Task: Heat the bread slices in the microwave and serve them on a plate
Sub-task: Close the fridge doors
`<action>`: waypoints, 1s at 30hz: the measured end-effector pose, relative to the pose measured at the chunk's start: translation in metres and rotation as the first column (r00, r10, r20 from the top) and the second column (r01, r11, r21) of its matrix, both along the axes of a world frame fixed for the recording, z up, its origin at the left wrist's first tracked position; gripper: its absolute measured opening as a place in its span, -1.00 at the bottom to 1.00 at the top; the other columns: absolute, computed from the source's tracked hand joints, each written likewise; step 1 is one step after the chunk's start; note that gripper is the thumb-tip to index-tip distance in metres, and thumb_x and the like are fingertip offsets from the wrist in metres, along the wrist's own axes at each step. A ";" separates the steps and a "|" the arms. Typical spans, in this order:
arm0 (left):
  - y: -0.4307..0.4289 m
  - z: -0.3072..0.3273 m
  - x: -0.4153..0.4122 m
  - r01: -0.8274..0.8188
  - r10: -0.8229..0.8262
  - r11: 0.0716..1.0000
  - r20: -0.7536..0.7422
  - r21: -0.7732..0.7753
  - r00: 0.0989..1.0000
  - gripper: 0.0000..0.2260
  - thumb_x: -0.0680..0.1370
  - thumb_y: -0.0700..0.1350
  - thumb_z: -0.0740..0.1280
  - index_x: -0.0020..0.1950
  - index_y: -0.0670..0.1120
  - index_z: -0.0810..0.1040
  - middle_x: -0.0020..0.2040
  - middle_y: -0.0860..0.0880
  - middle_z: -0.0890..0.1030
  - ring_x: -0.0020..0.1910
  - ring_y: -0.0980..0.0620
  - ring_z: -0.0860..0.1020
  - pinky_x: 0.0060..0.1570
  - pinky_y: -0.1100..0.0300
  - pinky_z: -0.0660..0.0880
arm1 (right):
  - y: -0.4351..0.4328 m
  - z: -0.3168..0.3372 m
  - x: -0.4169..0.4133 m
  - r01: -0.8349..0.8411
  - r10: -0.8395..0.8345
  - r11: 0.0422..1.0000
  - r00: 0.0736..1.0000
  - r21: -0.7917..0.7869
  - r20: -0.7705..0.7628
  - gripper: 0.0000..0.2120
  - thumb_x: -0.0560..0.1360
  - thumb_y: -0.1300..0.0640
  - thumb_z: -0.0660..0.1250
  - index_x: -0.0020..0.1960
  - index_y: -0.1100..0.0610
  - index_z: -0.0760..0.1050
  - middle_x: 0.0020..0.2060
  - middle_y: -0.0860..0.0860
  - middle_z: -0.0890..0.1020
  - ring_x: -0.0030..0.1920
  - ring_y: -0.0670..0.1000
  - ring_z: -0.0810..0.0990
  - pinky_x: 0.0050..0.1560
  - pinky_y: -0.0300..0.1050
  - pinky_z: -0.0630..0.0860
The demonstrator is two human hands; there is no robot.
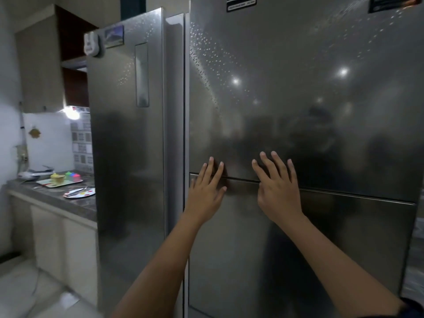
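**Two flat hands on a steel refrigerator door**

A tall brushed-steel refrigerator (298, 88) fills the right of the view, its upper and lower doors split by a horizontal seam. A second, narrower grey steel refrigerator (128, 145) stands just beside it on the left. Farther left runs a dark stone kitchen counter (75, 204). The left hand (206, 189) and the right hand (277, 187) lie apart, side by side across the seam, palms to the door, fingers straight and spread, holding nothing. On the counter a flat rectangular tray (49, 184) holds a yellow cup (57, 177) and small green, blue and pink containers (73, 176). Near it a round white plate with red spots (79, 192) carries cutlery. Where the bread slices are cannot be told. Two dark labels (241, 3) sit at the large refrigerator's top; their writing is too blurred to read.
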State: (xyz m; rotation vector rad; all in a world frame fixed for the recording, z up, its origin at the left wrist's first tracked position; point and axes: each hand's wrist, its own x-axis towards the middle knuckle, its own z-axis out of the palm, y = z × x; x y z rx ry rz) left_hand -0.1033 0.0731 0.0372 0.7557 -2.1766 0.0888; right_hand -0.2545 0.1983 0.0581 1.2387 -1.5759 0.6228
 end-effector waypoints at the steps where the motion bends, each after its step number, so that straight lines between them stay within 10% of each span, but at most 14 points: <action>1: -0.002 -0.005 0.003 -0.015 0.015 1.000 0.005 0.010 1.000 -0.42 0.61 0.09 0.10 0.52 0.13 -0.16 0.55 0.08 -0.23 0.54 0.06 -0.17 0.47 -0.08 0.03 | -0.005 -0.003 0.003 -0.037 0.037 0.999 0.999 0.001 -0.006 -0.45 0.33 0.23 0.39 0.32 0.10 0.44 0.36 0.10 0.43 0.43 0.10 0.19 0.42 0.09 -0.02; 6: -0.021 -0.038 0.034 -0.111 0.108 0.989 0.040 0.100 0.993 -0.45 0.61 0.10 0.08 0.53 0.09 -0.11 0.55 0.09 -0.17 0.53 0.11 -0.17 0.49 -0.06 -0.05 | -0.046 -0.022 0.037 -0.289 0.287 0.957 0.955 0.011 0.068 -0.64 0.34 0.14 0.15 0.02 0.08 0.62 0.19 0.06 0.58 0.32 0.02 0.33 0.39 -0.04 0.09; 12: -0.081 -0.070 0.128 -0.303 0.299 0.943 0.048 0.138 0.953 -0.31 0.43 0.25 -0.24 0.54 0.04 -0.01 0.56 0.08 -0.04 0.54 0.12 -0.08 0.48 0.03 -0.03 | -0.143 -0.046 0.123 -0.604 0.581 0.796 0.773 0.018 0.257 -0.61 0.37 0.13 0.10 0.06 0.12 0.61 0.10 0.10 0.61 0.20 0.14 0.55 0.27 -0.06 0.28; 16: -0.138 -0.074 0.217 -0.405 0.403 0.898 0.046 0.173 0.914 -0.40 0.53 0.22 -0.11 0.54 0.02 0.03 0.56 0.07 -0.02 0.54 0.09 -0.07 0.49 0.01 -0.01 | -0.218 -0.060 0.203 -0.737 0.688 0.676 0.634 0.009 0.354 -0.61 0.39 0.12 0.10 0.07 0.15 0.61 0.09 0.08 0.61 0.20 0.12 0.55 0.24 -0.09 0.39; 30: -0.309 -0.072 0.537 -0.724 0.732 0.640 0.085 0.257 0.676 -0.51 0.63 0.05 0.03 0.54 -0.04 0.05 0.56 0.01 0.01 0.54 0.05 -0.05 0.49 0.03 -0.05 | -0.470 -0.095 0.482 -0.886 0.593 0.451 0.385 0.105 0.708 -0.53 0.33 0.12 0.13 0.17 0.16 0.57 0.15 0.11 0.58 0.21 0.15 0.49 0.26 -0.01 0.40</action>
